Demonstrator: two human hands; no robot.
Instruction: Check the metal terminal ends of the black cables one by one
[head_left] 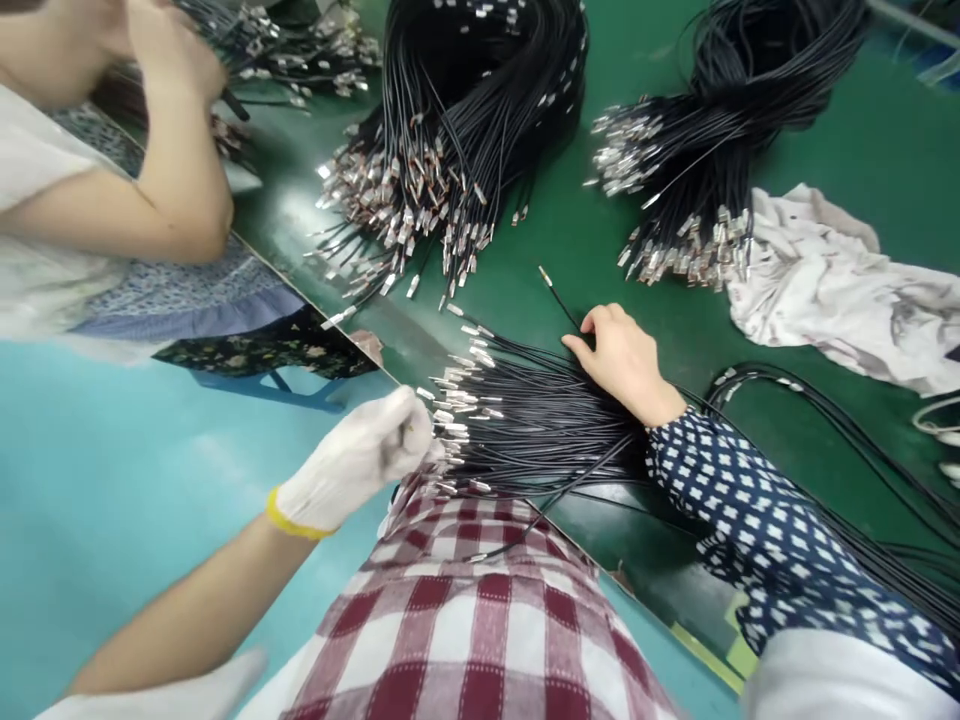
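A fan of thin black wires (525, 420) with metal terminal ends lies at the near edge of the green table (570, 250). My left hand (360, 460), in a white glove with a yellow cuff, is closed in a pinch at the terminal tips (457, 410) of this bundle. My bare right hand (622, 360), in a blue dotted sleeve, rests on the bundle farther along. Its fingers curl around a single black wire (559, 295) whose metal tip points away from me. A red and white checked cloth (480, 620) covers my lap below the bundle.
Two big heaps of the same wires lie farther back, one in the middle (465, 130) and one to the right (705, 140). A crumpled white cloth (832, 280) sits at right. Another person's arm (150, 190) works at the upper left. Looped black cable (825, 420) lies near my right sleeve.
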